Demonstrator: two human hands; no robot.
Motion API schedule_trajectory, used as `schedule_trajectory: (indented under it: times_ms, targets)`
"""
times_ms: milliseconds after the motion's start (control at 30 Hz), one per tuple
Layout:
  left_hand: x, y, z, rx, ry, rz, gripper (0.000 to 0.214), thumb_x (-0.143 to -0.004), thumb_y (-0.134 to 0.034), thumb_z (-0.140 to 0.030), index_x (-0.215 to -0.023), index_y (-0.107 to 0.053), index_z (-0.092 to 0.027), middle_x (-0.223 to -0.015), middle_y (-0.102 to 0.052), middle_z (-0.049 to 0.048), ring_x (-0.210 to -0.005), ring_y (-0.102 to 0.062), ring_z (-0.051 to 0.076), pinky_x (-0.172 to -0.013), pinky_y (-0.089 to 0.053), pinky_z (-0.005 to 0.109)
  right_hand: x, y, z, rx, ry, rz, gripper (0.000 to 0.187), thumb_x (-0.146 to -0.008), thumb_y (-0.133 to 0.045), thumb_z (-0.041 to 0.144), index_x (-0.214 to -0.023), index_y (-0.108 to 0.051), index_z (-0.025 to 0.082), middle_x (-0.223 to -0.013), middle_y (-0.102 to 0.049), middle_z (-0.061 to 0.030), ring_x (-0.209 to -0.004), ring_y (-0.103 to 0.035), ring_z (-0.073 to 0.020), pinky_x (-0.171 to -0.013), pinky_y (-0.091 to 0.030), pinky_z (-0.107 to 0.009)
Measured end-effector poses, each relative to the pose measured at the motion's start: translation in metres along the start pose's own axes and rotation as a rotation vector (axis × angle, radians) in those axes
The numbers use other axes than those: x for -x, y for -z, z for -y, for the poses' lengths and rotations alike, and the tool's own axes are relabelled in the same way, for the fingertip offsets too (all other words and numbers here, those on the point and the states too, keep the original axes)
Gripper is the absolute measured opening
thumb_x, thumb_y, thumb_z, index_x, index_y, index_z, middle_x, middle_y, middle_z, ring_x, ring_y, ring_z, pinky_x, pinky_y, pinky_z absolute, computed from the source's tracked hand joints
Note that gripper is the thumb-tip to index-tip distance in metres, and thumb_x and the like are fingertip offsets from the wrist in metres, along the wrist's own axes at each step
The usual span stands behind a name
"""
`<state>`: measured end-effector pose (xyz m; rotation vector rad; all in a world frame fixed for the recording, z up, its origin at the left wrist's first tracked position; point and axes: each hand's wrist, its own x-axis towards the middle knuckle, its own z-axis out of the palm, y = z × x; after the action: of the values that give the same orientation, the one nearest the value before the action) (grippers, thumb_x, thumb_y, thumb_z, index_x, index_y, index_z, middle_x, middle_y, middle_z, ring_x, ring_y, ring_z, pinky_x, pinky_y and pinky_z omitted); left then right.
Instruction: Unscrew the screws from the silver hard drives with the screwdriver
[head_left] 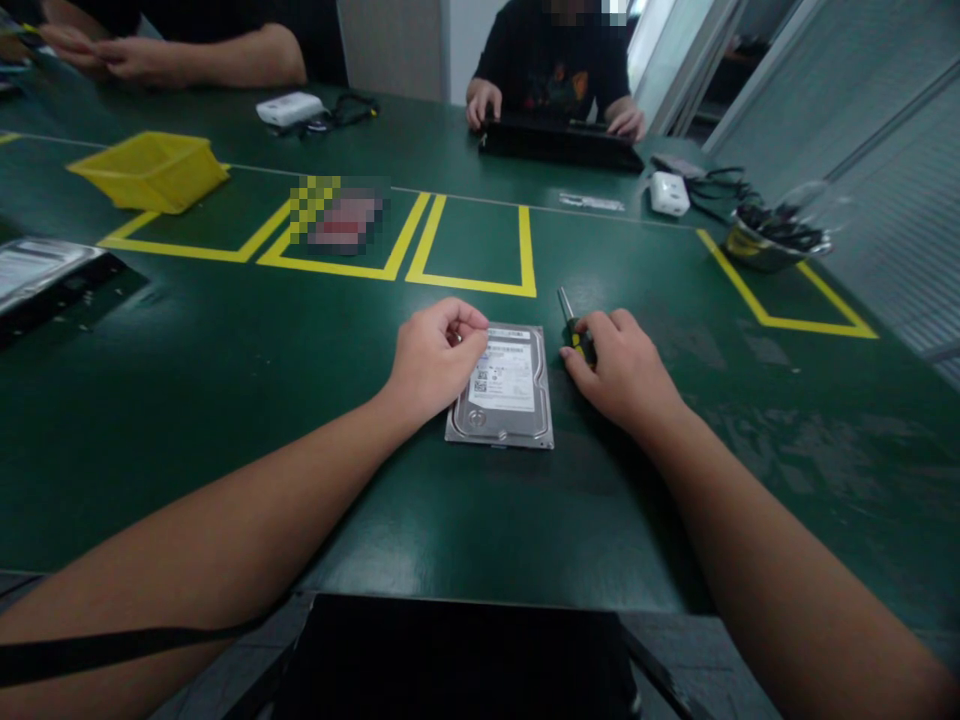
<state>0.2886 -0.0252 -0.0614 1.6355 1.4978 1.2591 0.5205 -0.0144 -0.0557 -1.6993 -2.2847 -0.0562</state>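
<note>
A hard drive (502, 385) lies flat on the green table, its white label facing up. At its upper left edge is my left hand (435, 355), with thumb and fingertips pinched together over the corner; whatever they hold, if anything, is too small to make out. Right of the drive, my right hand (619, 365) is closed round the dark and yellow handle of a screwdriver (576, 335). The screwdriver's metal shaft points away from me, low over the table.
Yellow tape outlines (472, 285) mark the table (337, 520). A yellow bin (161, 175) stands far left, a metal-cased device (52, 270) near left, and a bowl of dark parts (776, 235) at right. White adapters (670, 193) with cables lie farther back. Across sit two people, one handling a black panel (559, 145).
</note>
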Motion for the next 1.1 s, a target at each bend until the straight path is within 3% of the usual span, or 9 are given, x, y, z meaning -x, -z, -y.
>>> schedule_trajectory:
  times_ms: [400,500,700,867,1100]
  targets:
    - [-0.003,-0.003,0.001,-0.052,-0.032,0.012,0.012,-0.075,-0.061,-0.015,-0.084,-0.069,-0.015,-0.071,-0.066,0.0001,-0.06,-0.056,0.011,-0.058,-0.043,0.026,0.002,0.003,-0.002,-0.014,0.012,0.055,0.039,-0.089,-0.058,0.033,-0.124,-0.057,0.015,-0.11,-0.058,-0.015,-0.093,-0.06,-0.0268,-0.086,-0.05,-0.041]
    - [-0.004,-0.003,0.003,-0.059,-0.036,-0.003,0.011,-0.075,-0.061,-0.015,-0.083,-0.068,-0.015,-0.073,-0.066,0.0003,-0.065,-0.057,0.012,-0.062,-0.045,0.027,0.004,0.006,0.004,0.029,-0.009,0.08,0.035,-0.091,-0.051,0.028,-0.123,-0.057,0.015,-0.11,-0.058,-0.0156,-0.093,-0.061,-0.0271,-0.081,-0.05,-0.039]
    - [-0.008,-0.003,0.011,-0.06,-0.061,-0.064,0.015,-0.077,-0.062,-0.017,-0.092,-0.068,-0.016,-0.095,-0.07,0.0045,-0.085,-0.061,0.016,-0.077,-0.05,0.03,0.005,0.012,0.021,0.262,-0.12,0.163,0.029,-0.093,-0.037,0.026,-0.112,-0.054,0.014,-0.105,-0.061,-0.0166,-0.079,-0.065,-0.0297,-0.062,-0.047,-0.038]
    - [-0.012,0.0,0.014,0.082,0.041,-0.057,0.026,-0.078,-0.049,-0.006,-0.09,-0.069,-0.018,-0.088,-0.071,0.0024,-0.082,-0.063,0.016,-0.076,-0.049,0.03,0.002,0.014,0.023,0.271,-0.193,0.225,0.027,-0.095,-0.033,0.03,-0.11,-0.051,0.017,-0.099,-0.066,-0.0145,-0.079,-0.067,-0.033,-0.063,-0.049,-0.041]
    - [-0.013,0.001,0.006,0.167,0.148,-0.106,0.022,-0.076,-0.054,-0.006,-0.091,-0.068,-0.016,-0.089,-0.069,0.0034,-0.079,-0.062,0.015,-0.067,-0.049,0.026,-0.006,0.01,0.018,0.248,-0.234,0.168,0.03,-0.093,-0.036,0.029,-0.114,-0.052,0.016,-0.103,-0.062,-0.0173,-0.079,-0.066,-0.0326,-0.065,-0.049,-0.042]
